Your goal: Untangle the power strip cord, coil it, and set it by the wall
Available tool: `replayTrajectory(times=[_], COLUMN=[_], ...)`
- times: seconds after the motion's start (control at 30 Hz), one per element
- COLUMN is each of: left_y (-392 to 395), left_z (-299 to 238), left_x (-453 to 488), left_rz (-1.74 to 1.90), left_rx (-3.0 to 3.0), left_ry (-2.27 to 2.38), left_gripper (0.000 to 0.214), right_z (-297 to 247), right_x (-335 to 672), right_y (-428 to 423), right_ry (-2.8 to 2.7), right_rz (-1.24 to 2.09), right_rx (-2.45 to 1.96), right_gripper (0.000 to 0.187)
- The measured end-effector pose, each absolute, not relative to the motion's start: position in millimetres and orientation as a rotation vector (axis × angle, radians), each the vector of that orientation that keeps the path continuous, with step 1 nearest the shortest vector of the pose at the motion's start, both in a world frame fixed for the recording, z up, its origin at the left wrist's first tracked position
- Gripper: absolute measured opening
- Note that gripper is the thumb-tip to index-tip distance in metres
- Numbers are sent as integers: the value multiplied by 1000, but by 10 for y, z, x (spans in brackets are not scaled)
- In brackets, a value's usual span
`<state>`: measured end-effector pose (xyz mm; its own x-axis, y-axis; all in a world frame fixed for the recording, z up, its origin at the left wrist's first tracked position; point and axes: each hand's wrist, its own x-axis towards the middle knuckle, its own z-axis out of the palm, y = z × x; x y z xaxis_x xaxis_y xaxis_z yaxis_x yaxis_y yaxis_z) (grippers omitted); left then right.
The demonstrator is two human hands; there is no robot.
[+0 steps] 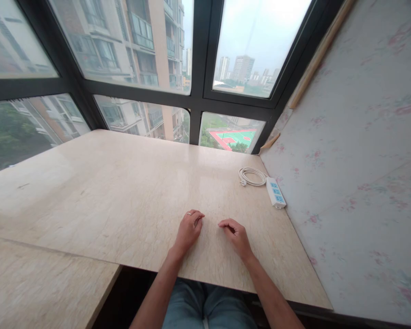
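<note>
My left hand (189, 228) rests on the beige marble-patterned countertop (123, 201), its fingers curled in and the thumb close against them. A ring shows on one of its fingers. Across a small gap, my right hand (235, 235) also lies on the stone surface, fingers bent and thumb tucked near them. Neither hand shows anything held. Closest to my right hand is a white power strip (276, 193) with blue socket faces, up and to the right against the wall. Its coiled white cord (253, 177) and plug (243, 182) lie beside it, apart from both hands.
Dark-framed windows (197, 91) border the far and left edges of the countertop. A floral-papered wall (356, 192) rises along the right, with a torn strip of trim (270, 142) near the corner. Another stone slab (37, 283) extends at the lower left.
</note>
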<state>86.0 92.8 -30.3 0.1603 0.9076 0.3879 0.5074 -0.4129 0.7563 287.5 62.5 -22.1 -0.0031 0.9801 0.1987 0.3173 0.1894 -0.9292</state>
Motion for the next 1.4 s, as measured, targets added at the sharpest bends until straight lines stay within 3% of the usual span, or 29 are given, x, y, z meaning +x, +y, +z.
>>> replayTrajectory(times=[0.27, 0.43, 0.5, 0.7, 1.07, 1.4], left_y=[947, 969, 978, 996, 1011, 1016], left_z=[-304, -314, -315, -324, -366, -356], left_x=[850, 842, 838, 832, 835, 887], left_rz=[1169, 1199, 1198, 1223, 1250, 1238], left_rx=[1990, 2013, 2024, 2023, 2013, 1957], left_ry=[1334, 1324, 1319, 1316, 1322, 1383], left_gripper=[19, 20, 20, 19, 20, 20], right_z=[-95, 158, 270, 516, 392, 384], right_x=[3353, 3725, 3896, 4452, 4666, 4659], right_y=[812, 1105, 1346, 2177, 2802, 2940], right_ry=[-1171, -1377, -1495, -1432, -1224, -1185], right_rz=[1211, 956, 688, 384, 311, 249], right_rx=[-1341, -1457, -1712, -2147, -2736, -2872], right_gripper=[14, 19, 21, 41, 74, 67])
